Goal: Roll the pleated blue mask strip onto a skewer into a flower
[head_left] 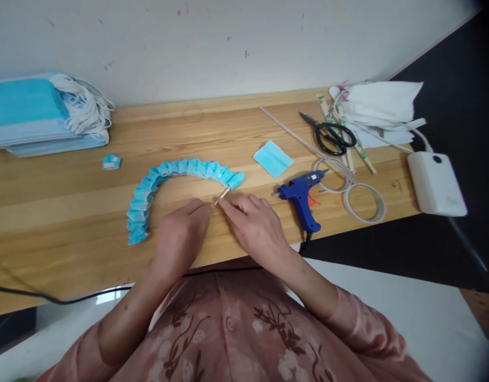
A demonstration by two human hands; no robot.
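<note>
With a pleated blue strip (179, 168) apparently largely formed and a blue patch (273, 158) left unpleated, a thin stick (225, 192) is pinched by left hand (183, 231) and right hand (257, 225)

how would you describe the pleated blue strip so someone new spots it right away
On the wooden table, look between the mask stack and the blue glue gun. The pleated blue strip arches there, its right end just beyond the left hand and right hand. Unlike the flat blue square, it is folded into ruffles all along.
</note>
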